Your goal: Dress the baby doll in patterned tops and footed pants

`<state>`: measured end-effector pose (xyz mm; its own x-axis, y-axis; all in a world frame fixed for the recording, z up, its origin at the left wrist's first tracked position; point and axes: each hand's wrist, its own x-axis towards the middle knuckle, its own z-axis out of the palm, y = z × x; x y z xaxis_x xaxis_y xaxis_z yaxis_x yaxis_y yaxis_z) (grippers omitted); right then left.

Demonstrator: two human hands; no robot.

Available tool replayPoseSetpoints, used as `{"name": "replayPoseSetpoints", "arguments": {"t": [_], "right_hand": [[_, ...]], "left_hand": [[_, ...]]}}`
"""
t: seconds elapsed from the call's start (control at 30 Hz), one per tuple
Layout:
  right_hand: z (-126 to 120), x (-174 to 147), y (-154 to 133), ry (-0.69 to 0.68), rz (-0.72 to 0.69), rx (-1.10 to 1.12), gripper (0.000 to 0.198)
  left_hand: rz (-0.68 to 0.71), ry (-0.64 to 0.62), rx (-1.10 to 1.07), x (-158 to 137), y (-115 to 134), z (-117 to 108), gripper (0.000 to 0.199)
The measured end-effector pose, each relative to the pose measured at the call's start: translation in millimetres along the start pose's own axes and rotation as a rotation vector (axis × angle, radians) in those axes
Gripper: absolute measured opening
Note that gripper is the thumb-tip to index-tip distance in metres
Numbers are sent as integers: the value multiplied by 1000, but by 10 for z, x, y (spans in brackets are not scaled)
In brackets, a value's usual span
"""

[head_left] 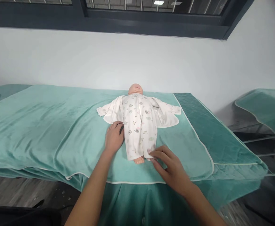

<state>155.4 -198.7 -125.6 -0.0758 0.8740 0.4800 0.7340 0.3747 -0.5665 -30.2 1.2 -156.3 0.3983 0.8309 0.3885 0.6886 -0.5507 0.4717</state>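
Observation:
A baby doll (135,88) lies on its back with its head toward the wall. Over its body is a white printed baby garment (138,125), its sleeves stretched out to both sides and its lower part reaching the ankles. One bare foot (139,160) sticks out below the hem; the other is mostly hidden. My left hand (115,137) rests beside the garment's left edge, just under the side flap, fingers loosely bent and thumb apart. At the lower right hem, my right hand (167,166) pinches the cloth between thumb and fingers.
Under the doll a light green blanket (57,125) with white piping covers a bed with a darker green quilted cover (212,138). A white wall (104,59) and a dark window frame (151,26) stand behind. Another green-covered surface (266,106) is at the right.

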Motion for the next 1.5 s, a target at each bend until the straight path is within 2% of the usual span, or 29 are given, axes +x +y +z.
{"name": "replayPoseSetpoints", "arguments": {"t": [0.1,0.23,0.33,0.43,0.5,0.57,0.63,0.87,1.13,1.5], "right_hand": [[-143,107,11,-29,32,11,8],[-241,305,-69,52,-6,-52,8],[-149,397,-197,-103,-97,-129,13],[0,426,-273,-296,-110,-194,19],[71,427,-276,-369,-113,-231,20],[103,426,-260,-410,-112,-264,12],[103,431,-251,-418,-112,-282,2],[116,435,-319,-387,-185,-293,14],[179,336,-269,-367,-188,-301,14],[173,472,-173,-415,-249,-267,14]], "left_hand": [[4,-2,-1,2,-4,4,26],[3,4,-1,1,-9,13,26],[6,5,1,0,-8,13,26],[15,7,5,-2,-6,7,26],[17,6,7,-5,-6,5,26],[17,2,7,-7,-9,8,27],[17,7,6,-7,-14,16,26],[17,19,8,-3,-22,36,25],[4,3,-8,-11,2,6,27],[13,9,-2,-10,5,0,28]]}}
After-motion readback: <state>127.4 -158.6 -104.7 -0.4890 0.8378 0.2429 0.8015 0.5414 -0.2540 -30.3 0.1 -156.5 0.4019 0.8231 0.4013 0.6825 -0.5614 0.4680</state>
